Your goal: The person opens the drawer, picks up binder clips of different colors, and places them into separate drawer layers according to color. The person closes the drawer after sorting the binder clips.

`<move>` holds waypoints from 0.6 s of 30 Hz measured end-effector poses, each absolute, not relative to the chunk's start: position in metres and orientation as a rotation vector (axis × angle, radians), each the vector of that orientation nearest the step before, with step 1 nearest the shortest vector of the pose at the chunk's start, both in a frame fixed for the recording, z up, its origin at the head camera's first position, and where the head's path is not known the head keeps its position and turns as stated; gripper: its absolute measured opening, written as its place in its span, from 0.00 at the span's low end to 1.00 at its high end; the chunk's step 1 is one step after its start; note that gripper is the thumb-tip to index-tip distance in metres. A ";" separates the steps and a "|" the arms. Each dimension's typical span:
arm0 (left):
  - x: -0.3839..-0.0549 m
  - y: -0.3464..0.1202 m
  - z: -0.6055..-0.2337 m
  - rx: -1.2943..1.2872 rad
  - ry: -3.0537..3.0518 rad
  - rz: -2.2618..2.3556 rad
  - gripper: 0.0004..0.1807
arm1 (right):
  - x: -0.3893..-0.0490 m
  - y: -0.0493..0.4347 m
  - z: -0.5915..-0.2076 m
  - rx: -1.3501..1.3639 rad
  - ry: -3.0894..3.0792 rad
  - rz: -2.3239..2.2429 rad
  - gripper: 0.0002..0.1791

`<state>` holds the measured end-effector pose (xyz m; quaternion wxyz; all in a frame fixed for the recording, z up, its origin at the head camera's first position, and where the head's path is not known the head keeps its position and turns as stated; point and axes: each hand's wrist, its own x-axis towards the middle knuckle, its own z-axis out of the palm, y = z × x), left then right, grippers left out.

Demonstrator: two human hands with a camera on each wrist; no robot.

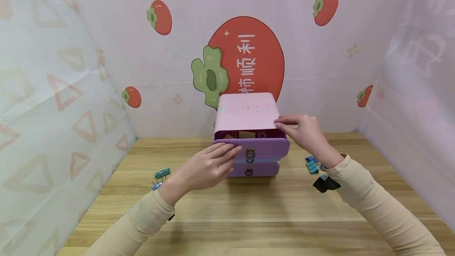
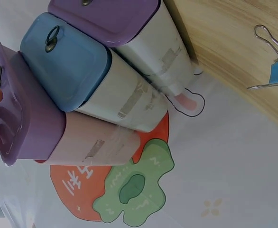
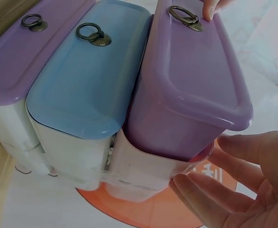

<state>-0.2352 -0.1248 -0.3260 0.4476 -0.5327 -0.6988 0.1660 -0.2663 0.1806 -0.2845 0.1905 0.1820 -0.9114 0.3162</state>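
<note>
A small three-tier drawer cabinet with a pink top stands on the table. Its top purple drawer is partly out, and brownish pieces show inside. Below it are a blue drawer and a lower purple drawer, each with a ring pull. My left hand lies with extended fingers against the left part of the top drawer's front. At the cabinet's right front corner, my right hand pinches the edge of the pink casing between thumb and fingers; the exact contact is partly hidden.
Teal and blue binder clips lie left of the cabinet, partly behind my left wrist. More blue clips and a black binder clip lie at the right near my sleeve. A printed cloth backdrop rises behind the wooden table.
</note>
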 end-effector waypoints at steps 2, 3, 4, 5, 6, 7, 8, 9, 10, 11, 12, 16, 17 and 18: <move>-0.237 -0.125 -0.327 -1.317 -1.739 0.402 0.23 | -0.266 0.181 -0.284 0.509 -2.562 0.888 0.13; -0.237 -0.125 -0.327 -1.316 -1.742 0.402 0.23 | -0.267 0.181 -0.284 0.507 -2.563 0.890 0.13; -0.238 -0.125 -0.327 -1.315 -1.746 0.401 0.23 | -0.267 0.181 -0.284 0.506 -2.564 0.893 0.13; -0.238 -0.125 -0.327 -1.314 -1.750 0.403 0.23 | -0.267 0.180 -0.284 0.506 -2.564 0.894 0.13; -0.239 -0.125 -0.327 -1.313 -1.749 0.407 0.23 | -0.267 0.180 -0.284 0.507 -2.564 0.895 0.13; -0.240 -0.125 -0.327 -1.313 -1.750 0.409 0.23 | -0.267 0.180 -0.284 0.507 -2.565 0.895 0.13; -0.240 -0.125 -0.327 -1.313 -1.750 0.409 0.23 | -0.267 0.180 -0.284 0.506 -2.565 0.897 0.13; -0.240 -0.125 -0.327 -1.313 -1.751 0.410 0.23 | -0.267 0.181 -0.284 0.505 -2.566 0.900 0.13; -0.241 -0.125 -0.327 -1.314 -1.752 0.408 0.23 | -0.267 0.181 -0.284 0.504 -2.566 0.899 0.13; -0.241 -0.125 -0.328 -1.315 -1.752 0.404 0.23 | -0.267 0.181 -0.284 0.504 -2.566 0.899 0.14; -0.242 -0.125 -0.328 -1.316 -1.751 0.399 0.23 | -0.267 0.181 -0.284 0.502 -2.568 0.900 0.14; -0.244 -0.125 -0.329 -1.320 -1.756 0.390 0.23 | -0.267 0.181 -0.284 0.498 -2.571 0.900 0.15; -0.245 -0.126 -0.329 -1.320 -1.758 0.394 0.23 | -0.267 0.181 -0.283 0.497 -2.573 0.901 0.16; -0.246 -0.126 -0.330 -1.319 -1.759 0.401 0.22 | -0.267 0.181 -0.283 0.495 -2.575 0.901 0.16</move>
